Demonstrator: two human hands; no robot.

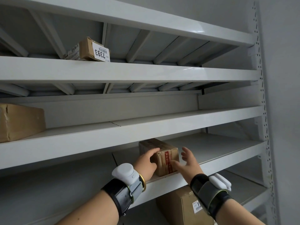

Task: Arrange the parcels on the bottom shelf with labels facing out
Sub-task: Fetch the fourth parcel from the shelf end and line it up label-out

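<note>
1. Parcels first: the one being handled is a small brown box (pixel 159 157) with red-printed tape on its near face, sitting at the front edge of a grey shelf (pixel 219 150), roughly mid-frame. No white label visible on the side facing out, as far as I can see.

2. Left hand (pixel 146 163) has its grip wrapped round the box's left near corner, fingers over the top edge, so it's grasping the box. Right hand (pixel 189 161) is spread wide, nothing in it; the thumb looks to be on or just off the taped front, the other fingers are clear of the box. Can't tell if it's actually touching.

3. Another parcel (pixel 181 207) sits on the shelf below, near the bottom of the view, with a white barcode label (pixel 197 207) facing out, partly hidden by the right wrist.

4. Also on the rack: a box numbered 7393 (pixel 90 50) high up on the left, and a big plain carton (pixel 21 121) at the far left, one level above the hands.

5. What could go wrong, my guess:
- The box is right at the shelf lip. With only one hand really on it, a turn to find the label could tip it off the front and onto the parcel below.
- The smooth taped face could let the fingers slide.
- If the label is underneath or at the back, it may get pushed in with the wrong side out.
</note>
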